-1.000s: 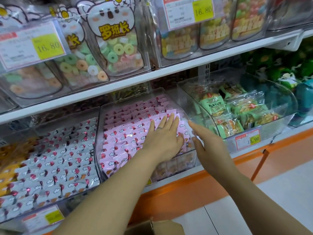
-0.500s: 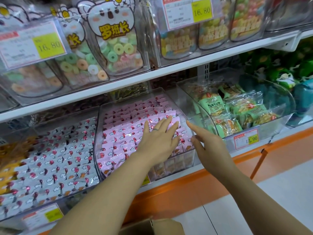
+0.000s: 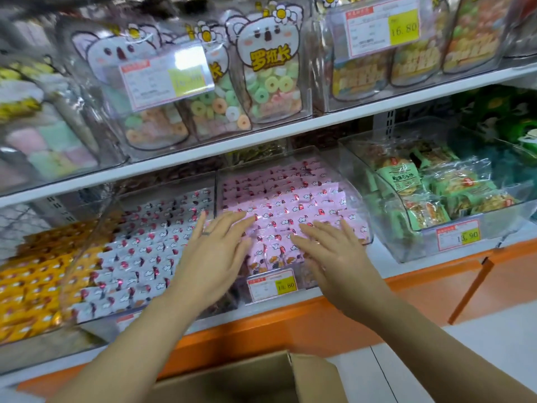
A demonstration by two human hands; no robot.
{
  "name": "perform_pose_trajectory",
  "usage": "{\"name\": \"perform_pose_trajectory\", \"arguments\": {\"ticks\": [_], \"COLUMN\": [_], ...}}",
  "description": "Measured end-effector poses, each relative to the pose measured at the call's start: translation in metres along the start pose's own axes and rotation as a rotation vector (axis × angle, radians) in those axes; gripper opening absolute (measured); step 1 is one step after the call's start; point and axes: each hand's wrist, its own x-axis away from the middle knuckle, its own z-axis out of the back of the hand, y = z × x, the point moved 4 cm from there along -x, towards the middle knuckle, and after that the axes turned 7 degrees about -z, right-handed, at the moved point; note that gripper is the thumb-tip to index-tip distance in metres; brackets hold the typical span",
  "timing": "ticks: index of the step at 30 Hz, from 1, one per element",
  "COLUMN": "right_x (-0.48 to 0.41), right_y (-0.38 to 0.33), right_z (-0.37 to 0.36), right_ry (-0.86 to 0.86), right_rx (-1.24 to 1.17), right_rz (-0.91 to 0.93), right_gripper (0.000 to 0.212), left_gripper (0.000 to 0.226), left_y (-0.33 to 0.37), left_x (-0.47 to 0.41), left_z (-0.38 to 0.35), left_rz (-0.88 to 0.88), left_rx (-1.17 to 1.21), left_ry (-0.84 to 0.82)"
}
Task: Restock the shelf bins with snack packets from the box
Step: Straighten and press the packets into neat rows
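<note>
A second ago only the left hand (image 3: 215,257) lay on the pink packets (image 3: 290,207), and the right hand (image 3: 334,257) hung outside the bin's right wall. Now the right hand has come over that wall, and both lie flat on the packets with fingers straight and spread, gripping nothing. The left hand has slid toward the bin's left side, so its outer fingers are close to the wall shared with the white packets (image 3: 145,251).

The pink packets fill the middle clear bin (image 3: 353,193) in neat rows up to its rim. A strip of them shows bare between the two hands, and more rows run free behind the fingertips toward the back. There the upper shelf (image 3: 261,141) overhangs them.

The bin's front lip with its price tag (image 3: 273,285) sits just below the palms. The right hand's outer fingers are near the curved right wall, and beyond it stands the bin of green packets (image 3: 430,193). The cardboard box (image 3: 261,379) is under the forearms at the lower edge of view, one flap raised — its contents are not visible.
</note>
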Motion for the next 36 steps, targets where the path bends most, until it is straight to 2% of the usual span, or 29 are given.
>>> {"name": "perform_pose_trajectory", "arguments": {"ticks": [3, 7, 10, 15, 18, 20, 23, 26, 30, 36], "right_x": [-0.006, -0.016, -0.022, -0.016, -0.028, -0.035, -0.035, -0.035, -0.045, -0.052], "right_y": [-0.024, -0.034, -0.031, -0.033, -0.033, -0.029, -0.031, -0.033, -0.027, -0.016], "right_z": [-0.017, -0.038, -0.04, -0.03, -0.021, -0.02, -0.019, -0.021, -0.021, -0.021], "right_ry": [-0.123, -0.252, -0.255, -0.125, -0.235, -0.371, -0.44, -0.465, -0.432, -0.26], "right_rx": [0.0, 0.116, 0.094, -0.041, -0.02, 0.053, 0.151, 0.136, 0.074, 0.039], "right_rz": [0.059, 0.043, 0.027, -0.015, -0.021, -0.051, -0.038, -0.022, 0.05, 0.27], "right_gripper": [0.048, 0.053, 0.053, 0.04, 0.048, 0.052, 0.053, 0.052, 0.052, 0.051], "left_gripper": [0.059, 0.057, 0.05, 0.045, 0.048, 0.046, 0.04, 0.045, 0.053, 0.054], "left_y": [-0.003, -0.005, 0.004, 0.019, 0.009, 0.009, 0.01, 0.003, -0.002, 0.002], "left_x": [0.02, 0.017, 0.008, 0.021, 0.024, 0.017, 0.0, -0.018, -0.026, -0.014], "left_z": [-0.018, -0.033, -0.026, -0.026, -0.028, -0.023, -0.01, -0.008, -0.007, -0.013], "left_rz": [-0.025, -0.012, 0.041, -0.021, -0.053, -0.094, -0.123, -0.119, -0.084, -0.061], "left_rx": [-0.105, -0.253, -0.25, -0.199, -0.227, -0.242, -0.264, -0.168, -0.036, 0.018], "left_ry": [-0.146, -0.176, -0.247, -0.044, 0.065, 0.056, -0.119, -0.297, -0.34, -0.204]}}
